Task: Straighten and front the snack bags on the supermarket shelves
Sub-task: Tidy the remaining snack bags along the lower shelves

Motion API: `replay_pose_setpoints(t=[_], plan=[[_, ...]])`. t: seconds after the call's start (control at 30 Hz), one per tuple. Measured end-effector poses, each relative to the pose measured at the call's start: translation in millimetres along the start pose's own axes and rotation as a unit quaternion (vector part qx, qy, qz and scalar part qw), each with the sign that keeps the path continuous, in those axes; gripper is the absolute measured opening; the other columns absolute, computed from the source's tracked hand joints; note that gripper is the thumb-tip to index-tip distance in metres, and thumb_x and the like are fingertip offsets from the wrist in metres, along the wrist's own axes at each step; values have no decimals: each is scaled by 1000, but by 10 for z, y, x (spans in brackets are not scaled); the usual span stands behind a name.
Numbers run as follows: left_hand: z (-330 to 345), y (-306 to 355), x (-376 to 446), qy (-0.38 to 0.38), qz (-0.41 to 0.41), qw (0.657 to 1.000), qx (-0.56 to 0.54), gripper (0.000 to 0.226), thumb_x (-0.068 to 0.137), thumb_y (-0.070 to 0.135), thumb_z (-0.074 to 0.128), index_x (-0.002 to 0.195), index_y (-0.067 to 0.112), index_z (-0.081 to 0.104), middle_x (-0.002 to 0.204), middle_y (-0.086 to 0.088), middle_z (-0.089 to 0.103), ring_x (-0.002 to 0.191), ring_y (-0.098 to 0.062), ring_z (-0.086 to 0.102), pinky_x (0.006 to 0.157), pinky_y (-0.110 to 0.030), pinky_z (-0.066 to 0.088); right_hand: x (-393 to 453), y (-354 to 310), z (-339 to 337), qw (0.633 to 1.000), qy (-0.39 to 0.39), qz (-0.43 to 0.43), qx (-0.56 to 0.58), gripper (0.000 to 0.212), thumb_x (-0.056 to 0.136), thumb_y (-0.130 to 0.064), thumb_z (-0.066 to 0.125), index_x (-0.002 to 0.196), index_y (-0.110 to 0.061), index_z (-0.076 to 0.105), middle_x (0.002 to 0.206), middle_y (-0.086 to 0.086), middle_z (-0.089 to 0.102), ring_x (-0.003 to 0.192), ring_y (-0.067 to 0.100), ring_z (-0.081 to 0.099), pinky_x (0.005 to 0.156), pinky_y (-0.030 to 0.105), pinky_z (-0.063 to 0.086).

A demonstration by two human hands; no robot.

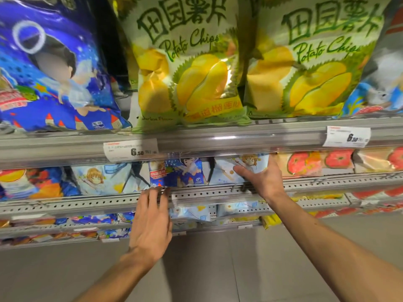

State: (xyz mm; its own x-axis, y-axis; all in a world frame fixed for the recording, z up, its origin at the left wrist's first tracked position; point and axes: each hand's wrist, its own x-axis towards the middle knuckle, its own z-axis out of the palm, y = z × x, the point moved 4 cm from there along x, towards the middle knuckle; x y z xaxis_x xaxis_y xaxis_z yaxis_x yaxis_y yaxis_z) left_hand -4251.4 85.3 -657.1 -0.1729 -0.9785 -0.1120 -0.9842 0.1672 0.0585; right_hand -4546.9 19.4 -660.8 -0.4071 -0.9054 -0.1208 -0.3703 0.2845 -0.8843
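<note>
Head view: pale blue bag (231,171) upright, front outward.

The right hand (260,177) grips a pale blue cartoon-printed snack bag (235,168) at the perforated grey metal shelf's (87,203) front edge; the left hand (151,223), fingers straight, touches that edge below a dark blue snack bag (178,173).
</note>
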Motion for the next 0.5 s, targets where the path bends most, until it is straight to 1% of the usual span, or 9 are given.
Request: replay_pose_setpoints(t=[0.03, 0.07, 0.1, 0.17, 0.2, 0.27, 0.3, 0.4, 0.5], plan=[[3, 7, 7, -2, -4, 1000, 3, 70, 73, 20, 76, 136, 3, 48, 129, -14, 43, 122, -31, 40, 109, -42, 41, 4, 10, 28, 1000, -8, 0, -11, 77, 62, -45, 94, 124, -23, 54, 122, -5, 65, 118, 18, 59, 100, 30, 51], [5, 14, 12, -1, -6, 1000, 3, 72, 73, 20, 76, 136, 3, 47, 129, -13, 44, 121, -30, 40, 108, -42, 41, -3, 17, 57, 1000, -18, -6, -24, 85, 63, -46, 93, 131, -19, 52, 129, 0, 63, 125, 23, 56, 105, 40, 49], [1, 20, 19, 4, -8, 1000, -1, 73, 72, 20, 77, 137, 3, 47, 128, -13, 45, 120, -30, 41, 107, -42, 43, -15, 15, 83, 999, -27, -12, -42, 89, 63, -49, 93, 134, -18, 50, 131, 2, 62, 126, 24, 54, 107, 44, 48], [-5, 20, 21, 10, -5, 1000, -13, 76, 72, 20, 77, 139, 4, 45, 127, -12, 44, 118, -29, 40, 105, -41, 45, -37, 0, 94, 996, -34, -10, -79, 90, 60, -55, 92, 130, -17, 49, 126, -2, 62, 123, 21, 53, 106, 45, 48], [-7, 16, 18, 9, -4, 1000, -17, 78, 74, 22, 76, 142, 6, 42, 129, -10, 42, 120, -27, 38, 107, -39, 43, -46, 0, 82, 996, -33, -16, -88, 84, 59, -54, 92, 124, -20, 50, 118, -9, 61, 117, 18, 53, 103, 44, 49], [-8, -3, 5, 4, 1, 1000, -27, 81, 79, 26, 71, 148, 11, 31, 136, -6, 35, 126, -23, 32, 112, -35, 38, -77, -3, 37, 995, -22, -39, -89, 71, 61, -45, 94, 114, -26, 52, 105, -22, 53, 106, 11, 53, 98, 42, 52], [-10, -14, -5, 4, 4, 999, -36, 82, 81, 27, 69, 150, 12, 27, 138, -5, 31, 128, -22, 30, 114, -33, 36, -109, -7, 11, 996, -15, -46, -80, 69, 62, -39, 95, 115, -25, 54, 104, -19, 54, 105, 12, 57, 97, 43, 53], [-36, -59, -49, 10, 17, 995, -96, 80, 84, 21, 66, 152, 13, 24, 144, -2, 26, 132, -18, 30, 113, -29, 37, -268, -8, -28, 996, 1, -61, -70, 79, 66, -33, 95, 130, -17, 52, 122, -1, 59, 118, 21, 58, 103, 45, 50], [-87, -134, -145, 38, 21, 986, -161, 71, 86, 16, 65, 148, 9, 31, 146, -2, 29, 136, -17, 32, 116, -29, 33, -585, -40, -11, 982, 76, -110, -134, 91, 73, -31, 90, 145, -9, 39, 143, 10, 47, 135, 28, 40, 114, 43, 36]])
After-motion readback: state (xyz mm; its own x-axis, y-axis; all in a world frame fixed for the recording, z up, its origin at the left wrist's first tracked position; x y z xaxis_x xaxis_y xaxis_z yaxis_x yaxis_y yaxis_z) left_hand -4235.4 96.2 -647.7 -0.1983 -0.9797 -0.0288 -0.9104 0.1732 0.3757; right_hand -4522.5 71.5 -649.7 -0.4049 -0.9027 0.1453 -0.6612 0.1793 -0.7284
